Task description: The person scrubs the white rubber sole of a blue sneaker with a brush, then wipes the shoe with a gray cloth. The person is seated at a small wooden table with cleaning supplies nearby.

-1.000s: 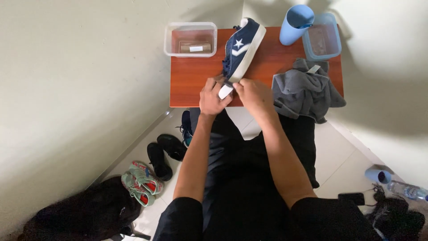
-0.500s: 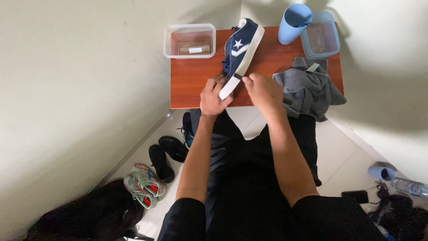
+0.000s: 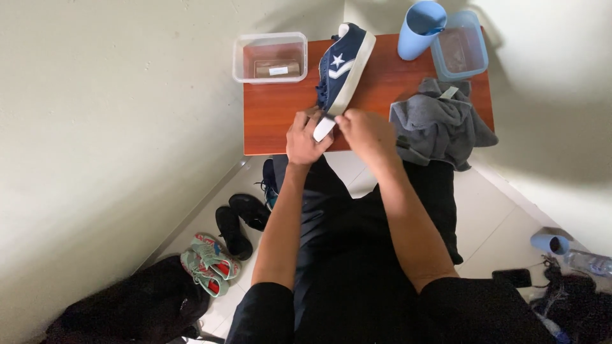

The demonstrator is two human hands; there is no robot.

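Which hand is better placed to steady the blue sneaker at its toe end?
Probably the left hand: it already grips the sneaker at its white toe, while the right hand sits beside the toe, nearer the grey cloth.

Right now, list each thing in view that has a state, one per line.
navy sneaker: lying on its side on the table, toe end held.
left hand: gripping the toe.
right hand: gripping the toe.
clear box: lidless, small block inside.
blue cup: upright, open.
bluish tub: open.
grey cloth: crumpled.
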